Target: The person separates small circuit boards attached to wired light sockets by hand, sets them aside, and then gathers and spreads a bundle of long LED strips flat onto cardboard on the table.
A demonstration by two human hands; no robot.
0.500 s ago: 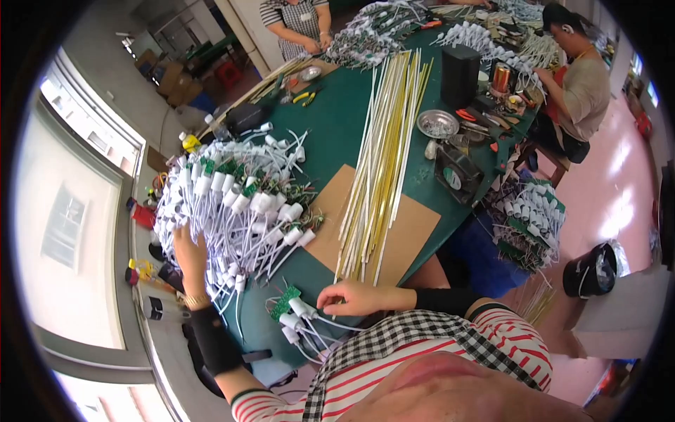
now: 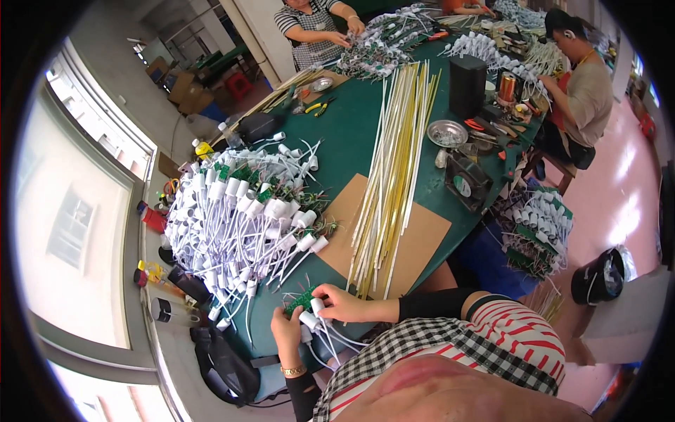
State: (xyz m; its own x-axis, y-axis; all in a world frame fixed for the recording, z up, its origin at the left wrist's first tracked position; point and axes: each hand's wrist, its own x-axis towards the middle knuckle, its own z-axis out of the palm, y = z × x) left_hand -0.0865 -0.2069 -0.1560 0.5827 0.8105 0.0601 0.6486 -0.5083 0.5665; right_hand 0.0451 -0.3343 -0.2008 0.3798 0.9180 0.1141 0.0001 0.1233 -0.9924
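Note:
Close to my body at the table's near edge, a small green circuit board (image 2: pixel 300 302) carries several white cylindrical sockets (image 2: pixel 309 320) with white cables trailing down. My left hand (image 2: pixel 285 332) is closed on the board's left end. From the right, my right hand (image 2: pixel 339 304) pinches the same assembly near its top, thumb and fingers around a white socket at the board's edge. My fingers cover part of the board. Just beyond lies a large heap of similar white sockets and cables (image 2: pixel 239 218), with green boards among them.
Long white and yellow strips (image 2: pixel 394 176) lie over a brown cardboard sheet (image 2: pixel 432 228) on the green table (image 2: pixel 337 133). A metal dish (image 2: pixel 447 133), a black fan (image 2: pixel 467 184) and pliers (image 2: pixel 320 107) sit farther off. Two people work across the table; a black bucket (image 2: pixel 598 274) stands at right.
My left hand has come from the heap's left side down to the circuit board and gripped it. My right hand has closed on the assembly. The view has shifted slightly.

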